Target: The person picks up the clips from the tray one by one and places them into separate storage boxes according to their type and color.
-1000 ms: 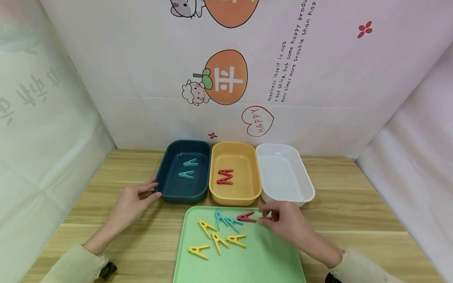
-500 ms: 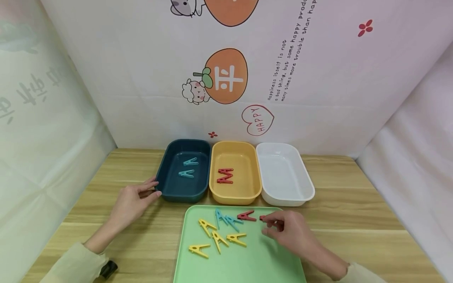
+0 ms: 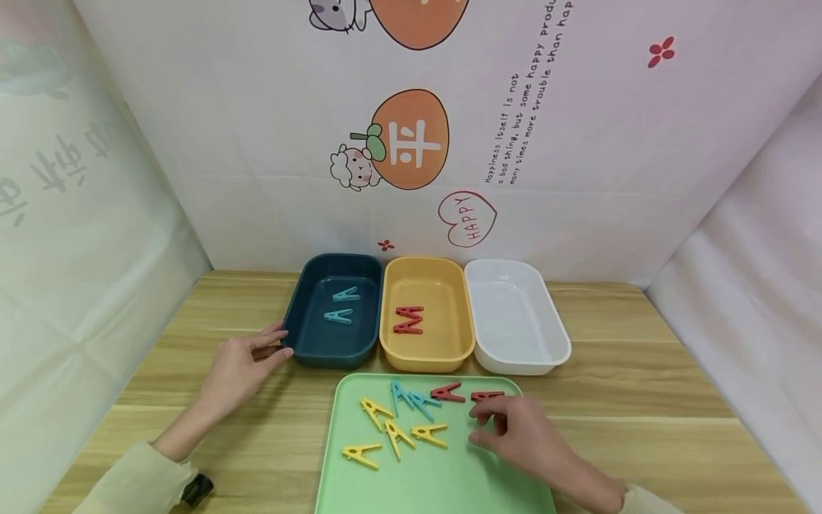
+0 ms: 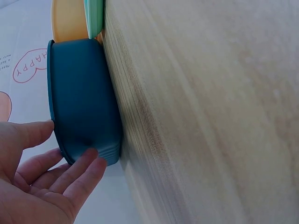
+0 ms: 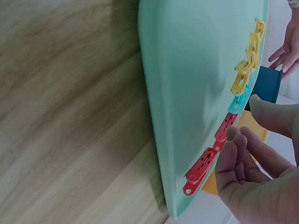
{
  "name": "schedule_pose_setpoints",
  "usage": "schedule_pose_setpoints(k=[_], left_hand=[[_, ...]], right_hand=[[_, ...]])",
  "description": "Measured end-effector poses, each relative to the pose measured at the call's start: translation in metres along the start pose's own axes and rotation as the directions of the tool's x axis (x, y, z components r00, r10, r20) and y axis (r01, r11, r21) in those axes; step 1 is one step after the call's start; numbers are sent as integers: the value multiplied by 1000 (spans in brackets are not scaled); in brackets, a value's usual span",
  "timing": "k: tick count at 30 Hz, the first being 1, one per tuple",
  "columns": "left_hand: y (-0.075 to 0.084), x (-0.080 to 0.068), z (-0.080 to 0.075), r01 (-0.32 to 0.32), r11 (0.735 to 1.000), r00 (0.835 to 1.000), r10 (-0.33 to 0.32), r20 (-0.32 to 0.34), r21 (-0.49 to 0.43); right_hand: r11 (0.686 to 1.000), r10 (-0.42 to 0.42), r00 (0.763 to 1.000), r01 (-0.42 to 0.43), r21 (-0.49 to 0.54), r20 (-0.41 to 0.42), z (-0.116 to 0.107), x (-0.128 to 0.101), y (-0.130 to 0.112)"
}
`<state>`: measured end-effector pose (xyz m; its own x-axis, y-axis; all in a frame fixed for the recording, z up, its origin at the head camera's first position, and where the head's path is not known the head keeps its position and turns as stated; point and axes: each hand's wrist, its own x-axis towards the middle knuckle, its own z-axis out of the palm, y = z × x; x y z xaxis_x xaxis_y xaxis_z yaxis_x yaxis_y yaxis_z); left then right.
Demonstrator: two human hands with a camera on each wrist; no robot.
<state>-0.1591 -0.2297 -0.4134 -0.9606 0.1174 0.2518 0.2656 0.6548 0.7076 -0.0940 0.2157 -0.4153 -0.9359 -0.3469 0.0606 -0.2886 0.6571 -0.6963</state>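
Observation:
My left hand (image 3: pixel 239 370) touches the near left corner of the dark blue box (image 3: pixel 330 348), thumb and fingertips at its rim and side wall. Over the right part of the green tray (image 3: pixel 437 489) hovers my right hand (image 3: pixel 523 434), thumb and fingers apart with nothing between them. Just beyond its fingertips lies a red clothespin (image 3: pixel 486 395), a second red clothespin (image 3: pixel 446 392) left of it. Two light blue clothespins (image 3: pixel 422 402) and several yellow clothespins (image 3: pixel 424 432) lie farther left on the tray. The right wrist view shows the red clothespins (image 5: pixel 202 165) below the fingers.
A yellow box (image 3: pixel 443 350) with two red clothespins (image 3: pixel 408 328) stands between the dark blue box, holding two light blue clothespins (image 3: pixel 338 316), and a white box (image 3: pixel 516 314). Behind them hangs a printed cloth (image 3: pixel 276 143). Wooden table (image 3: pixel 642 385) surrounds the tray.
My right hand shifts right off the outermost red clothespin, then moves back left and closer to the body; that clothespin is now in plain sight. My left hand stays at the dark blue box.

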Motion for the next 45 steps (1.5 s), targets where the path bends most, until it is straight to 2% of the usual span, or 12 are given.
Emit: schedule_pose_setpoints(k=[9,20,29,36,45], left_hand=[[1,1,0,-10,1000,1000,10,-11,6],[1,1,1,-19,1000,1000,19,-10,5],[-2,0,1,-13,1000,1000,13,-1,-7],[-2,0,-1,-18,1000,1000,18,-9,-5],[-2,0,1,-19,1000,1000,19,-5,2]], right_hand=[[999,-38,999,37,-32,-20,9,5,-9],[994,-95,993,99,-51,67,26,19,-20],[995,-53,990,63,-72,134,33,21,-26],[992,-65,993,75,-104,98,32,15,-20],[990,-39,997,47,-130,63,19,4,-2]])
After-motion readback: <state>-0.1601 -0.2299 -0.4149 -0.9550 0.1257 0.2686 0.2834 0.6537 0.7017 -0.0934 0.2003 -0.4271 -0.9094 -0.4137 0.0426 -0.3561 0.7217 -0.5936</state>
